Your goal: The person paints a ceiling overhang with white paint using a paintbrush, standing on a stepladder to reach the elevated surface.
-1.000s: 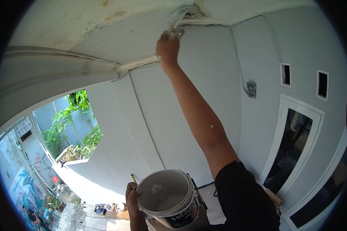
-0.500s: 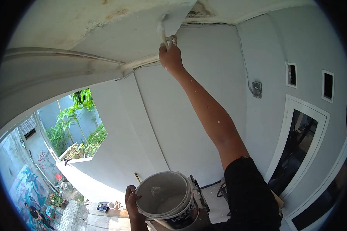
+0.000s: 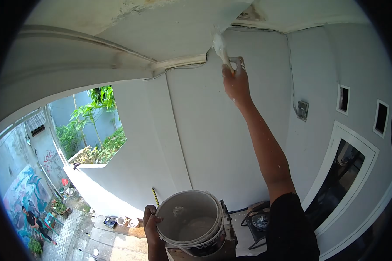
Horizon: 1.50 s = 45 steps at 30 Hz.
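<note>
Head view: I watch the right hand raise a paintbrush to the ceiling, just by the wall.

Its fingers are closed round the brush handle, bristles touching the ceiling's edge. The left hand, low in frame, grips the rim of a white paint bucket, fingers curled over it.

Grey wall w/ switch box, two vents; dark window lower right; plants, mural outside at left.
</note>
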{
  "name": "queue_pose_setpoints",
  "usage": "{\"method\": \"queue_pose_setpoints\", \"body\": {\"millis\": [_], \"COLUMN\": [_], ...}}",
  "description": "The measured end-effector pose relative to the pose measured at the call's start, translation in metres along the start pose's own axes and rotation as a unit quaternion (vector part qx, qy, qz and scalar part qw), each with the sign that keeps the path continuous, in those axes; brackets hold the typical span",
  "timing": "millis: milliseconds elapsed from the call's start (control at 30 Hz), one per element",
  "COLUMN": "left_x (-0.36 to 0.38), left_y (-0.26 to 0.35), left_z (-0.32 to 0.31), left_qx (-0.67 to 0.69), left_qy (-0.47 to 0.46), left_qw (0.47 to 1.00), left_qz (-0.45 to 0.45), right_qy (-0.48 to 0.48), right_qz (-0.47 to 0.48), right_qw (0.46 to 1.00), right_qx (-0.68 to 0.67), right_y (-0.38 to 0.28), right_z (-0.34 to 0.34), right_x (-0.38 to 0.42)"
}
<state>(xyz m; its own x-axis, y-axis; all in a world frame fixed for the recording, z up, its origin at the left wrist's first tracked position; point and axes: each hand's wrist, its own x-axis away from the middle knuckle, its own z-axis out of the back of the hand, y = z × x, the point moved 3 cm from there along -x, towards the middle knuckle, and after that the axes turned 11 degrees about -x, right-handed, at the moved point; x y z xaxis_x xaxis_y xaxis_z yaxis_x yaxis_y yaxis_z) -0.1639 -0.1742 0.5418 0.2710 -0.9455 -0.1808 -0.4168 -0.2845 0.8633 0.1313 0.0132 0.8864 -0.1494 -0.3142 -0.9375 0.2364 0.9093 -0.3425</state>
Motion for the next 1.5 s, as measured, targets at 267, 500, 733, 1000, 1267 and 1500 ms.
{"method": "queue_pose_setpoints", "body": {"millis": [267,500,733,1000,1267,1500], "left_x": [0.006,0.004,0.027,0.045,0.046,0.002], "left_y": [0.004,0.002,-0.014,-0.020,-0.016,-0.003], "left_z": [-0.021,-0.032,-0.046,-0.041,-0.032,-0.037], "left_qx": [-0.116,-0.155,-0.174,-0.176,-0.140,-0.096], "left_qy": [0.031,0.010,-0.043,-0.032,-0.030,-0.093], "left_qw": [0.988,0.975,0.953,0.942,0.948,0.958], "left_qz": [-0.098,-0.161,-0.246,-0.282,-0.285,-0.255], "right_qy": [-0.244,-0.540,-0.684,-0.779,-0.635,-0.495], "right_qz": [-0.165,-0.140,-0.064,-0.064,-0.303,-0.382], "right_qw": [0.955,0.804,0.645,0.558,0.663,0.741], "right_qx": [0.011,0.209,0.336,0.278,0.255,0.245], "right_y": [-0.078,-0.131,-0.132,-0.112,-0.104,-0.126], "right_z": [0.099,0.082,0.001,-0.021,0.007,0.047], "right_x": [0.195,0.226,0.275,0.326,0.293,0.246]}}
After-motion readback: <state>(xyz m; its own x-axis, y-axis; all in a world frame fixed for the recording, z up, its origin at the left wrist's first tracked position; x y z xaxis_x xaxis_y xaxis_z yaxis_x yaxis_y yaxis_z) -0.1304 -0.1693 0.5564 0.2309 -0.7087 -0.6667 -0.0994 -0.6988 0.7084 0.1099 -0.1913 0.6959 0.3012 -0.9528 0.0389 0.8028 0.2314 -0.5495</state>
